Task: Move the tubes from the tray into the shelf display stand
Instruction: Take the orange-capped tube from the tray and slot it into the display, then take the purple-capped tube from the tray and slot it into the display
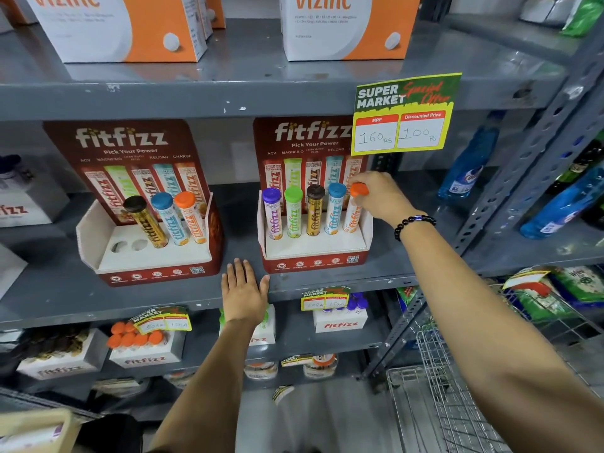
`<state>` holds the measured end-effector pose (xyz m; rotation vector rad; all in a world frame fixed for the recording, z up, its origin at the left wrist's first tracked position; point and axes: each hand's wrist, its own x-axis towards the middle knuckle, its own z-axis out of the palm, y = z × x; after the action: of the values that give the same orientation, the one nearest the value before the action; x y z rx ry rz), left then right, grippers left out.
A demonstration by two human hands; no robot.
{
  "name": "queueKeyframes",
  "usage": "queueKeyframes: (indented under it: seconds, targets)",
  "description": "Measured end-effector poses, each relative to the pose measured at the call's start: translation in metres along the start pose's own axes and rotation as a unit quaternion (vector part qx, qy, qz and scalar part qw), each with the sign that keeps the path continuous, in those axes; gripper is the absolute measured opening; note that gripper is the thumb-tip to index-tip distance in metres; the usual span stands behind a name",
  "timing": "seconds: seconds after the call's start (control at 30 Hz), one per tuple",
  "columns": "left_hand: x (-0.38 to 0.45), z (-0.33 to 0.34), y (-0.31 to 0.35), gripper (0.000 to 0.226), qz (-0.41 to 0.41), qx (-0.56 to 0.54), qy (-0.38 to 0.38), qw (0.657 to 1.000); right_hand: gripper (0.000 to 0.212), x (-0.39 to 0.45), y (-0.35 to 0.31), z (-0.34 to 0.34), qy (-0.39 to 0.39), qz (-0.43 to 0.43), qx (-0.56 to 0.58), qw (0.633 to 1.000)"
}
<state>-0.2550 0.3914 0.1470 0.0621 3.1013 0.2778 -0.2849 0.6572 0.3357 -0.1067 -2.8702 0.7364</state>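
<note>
Two red fitfizz display stands sit on the grey middle shelf. The right stand (pixel 313 246) holds purple, green, brown and blue capped tubes upright, plus an orange-capped tube (pixel 354 207) in the rightmost slot. My right hand (pixel 380 197) grips that orange tube at its cap. The left stand (pixel 153 253) holds a brown, a blue and an orange tube, with two empty holes at its left. My left hand (pixel 243 291) lies flat and open on the shelf edge between the two stands.
A yellow price tag (pixel 403 116) hangs over the right stand's top corner. Vizinc boxes (pixel 340 27) stand on the shelf above. White fitfizz boxes (pixel 147 351) fill the shelf below. A wire basket (pixel 447 387) is at lower right, blue bottles (pixel 470 165) on the neighbouring rack.
</note>
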Motion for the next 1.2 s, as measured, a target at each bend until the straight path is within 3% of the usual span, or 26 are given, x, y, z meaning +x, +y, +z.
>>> queueKeyframes:
  seconds: [0.2,0.37,0.5,0.6,0.83,0.93,1.03,1.2]
  targets:
    - [-0.001,-0.004,-0.001,0.065,0.008,-0.008,-0.013,1.000,0.055,-0.008,-0.003,0.001,0.027,-0.011,0.037,0.999]
    - [-0.012,-0.011,-0.010,0.063,0.035,-0.066,-0.010,0.997,0.042,-0.027,-0.036,0.026,0.160,-0.118,0.052,0.979]
    - [-0.049,-0.016,-0.040,0.060,0.050,-0.067,0.049,0.995,0.036,-0.045,-0.093,0.067,0.159,-0.210,0.073,0.962]
    - [-0.082,-0.026,-0.081,0.057,0.034,-0.069,0.086,0.993,0.035,-0.059,-0.148,0.111,0.102,-0.292,0.081,0.947]
    - [-0.160,-0.033,-0.225,0.051,-0.117,-0.061,0.101,0.986,0.034,-0.110,-0.282,0.237,-0.016,-0.419,0.099,0.903]
    - [-0.195,-0.018,-0.280,0.065,-0.195,-0.055,0.057,0.978,0.037,-0.135,-0.327,0.293,-0.094,-0.445,0.103,0.885]
    - [-0.221,0.008,-0.320,0.061,-0.269,-0.067,0.020,0.961,0.036,-0.154,-0.362,0.343,-0.162,-0.490,0.082,0.853]
    - [-0.241,0.039,-0.350,0.079,-0.356,-0.122,-0.007,0.926,0.040,-0.178,-0.399,0.424,-0.314,-0.488,0.061,0.812]
